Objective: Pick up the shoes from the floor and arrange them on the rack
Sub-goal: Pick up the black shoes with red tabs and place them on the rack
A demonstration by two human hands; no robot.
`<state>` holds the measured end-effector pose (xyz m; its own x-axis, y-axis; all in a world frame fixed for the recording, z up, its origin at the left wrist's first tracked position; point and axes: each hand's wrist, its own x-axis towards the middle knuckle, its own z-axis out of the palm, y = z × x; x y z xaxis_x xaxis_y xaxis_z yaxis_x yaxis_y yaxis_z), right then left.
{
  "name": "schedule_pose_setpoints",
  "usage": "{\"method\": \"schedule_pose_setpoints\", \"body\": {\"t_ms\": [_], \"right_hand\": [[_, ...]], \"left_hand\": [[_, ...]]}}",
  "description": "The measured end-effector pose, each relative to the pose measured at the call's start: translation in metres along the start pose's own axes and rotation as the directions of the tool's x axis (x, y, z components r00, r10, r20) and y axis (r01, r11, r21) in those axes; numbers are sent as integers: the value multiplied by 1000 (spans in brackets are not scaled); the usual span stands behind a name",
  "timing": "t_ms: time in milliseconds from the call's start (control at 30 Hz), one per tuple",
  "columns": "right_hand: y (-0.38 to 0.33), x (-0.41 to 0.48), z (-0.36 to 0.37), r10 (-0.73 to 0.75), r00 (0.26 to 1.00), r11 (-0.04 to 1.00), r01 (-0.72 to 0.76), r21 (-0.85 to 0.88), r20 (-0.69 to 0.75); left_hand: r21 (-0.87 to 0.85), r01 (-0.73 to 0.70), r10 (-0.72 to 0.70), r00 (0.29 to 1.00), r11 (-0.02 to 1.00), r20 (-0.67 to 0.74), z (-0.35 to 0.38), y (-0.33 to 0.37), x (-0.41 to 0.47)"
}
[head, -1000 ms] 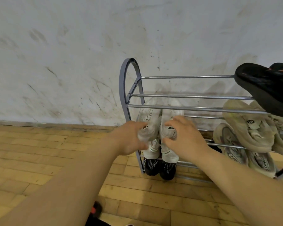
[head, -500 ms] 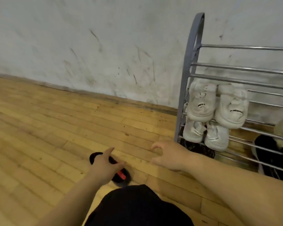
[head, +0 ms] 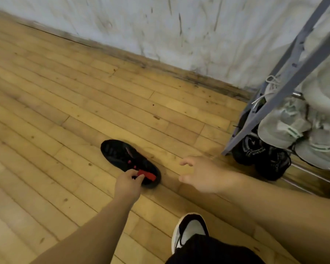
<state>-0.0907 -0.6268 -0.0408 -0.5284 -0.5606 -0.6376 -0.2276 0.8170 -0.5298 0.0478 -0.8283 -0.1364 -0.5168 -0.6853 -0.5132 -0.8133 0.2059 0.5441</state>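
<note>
A black shoe (head: 122, 159) with red trim lies on the wooden floor, toe pointing up-left. My left hand (head: 129, 184) is at its heel, thumb and fingers pinching the red heel tab. My right hand (head: 202, 175) hovers to the right of the shoe with its fingers spread and relaxed, holding nothing. The grey metal shoe rack (head: 286, 80) stands at the right edge. White sneakers (head: 286, 122) sit on it, with black shoes (head: 261, 157) on the lowest level.
A scuffed white wall (head: 160, 25) with a dark baseboard runs behind the floor. My own foot in a black and white shoe (head: 191, 229) and a dark trouser leg show at the bottom. Bare floorboards stretch to the left.
Both hands left the white sneakers on the rack and came down to the floor. The view swung down and left. My left hand has closed on the black shoe's red heel tab.
</note>
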Motion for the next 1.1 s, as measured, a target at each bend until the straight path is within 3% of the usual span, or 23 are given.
{"method": "schedule_pose_setpoints", "body": {"t_ms": [133,200,300,467,600,733,833,967,1100], "right_hand": [[7,-38,-30,-20,1000,999,20,-25,-4],[10,-69,-53,-47,999,997,47,-59,-8],[7,-133,-90,-65,993,995,57,-82,-101],[6,-275,-138,-104,945,994,93,-52,-311],[39,-402,-153,-53,844,997,79,26,-533],[109,-525,-136,110,711,983,23,180,-694],[181,-608,-93,268,590,952,-42,303,-762],[277,-692,2,527,453,827,-79,557,-719],[362,-746,123,761,377,607,-127,784,-528]], "left_hand": [[82,-265,269,963,961,-35,-25,26,-27],[45,-354,357,932,934,-60,-50,51,-48],[-39,-479,480,877,877,14,-89,101,-93],[-34,-767,755,621,641,212,-118,202,-205],[-46,-917,869,359,397,341,-101,281,-319],[-51,-994,891,61,95,450,-48,338,-441],[-102,-992,851,-121,-80,511,10,359,-530],[-206,-964,749,-261,-168,609,102,360,-633],[-239,-933,538,-352,-270,766,205,326,-711]]}}
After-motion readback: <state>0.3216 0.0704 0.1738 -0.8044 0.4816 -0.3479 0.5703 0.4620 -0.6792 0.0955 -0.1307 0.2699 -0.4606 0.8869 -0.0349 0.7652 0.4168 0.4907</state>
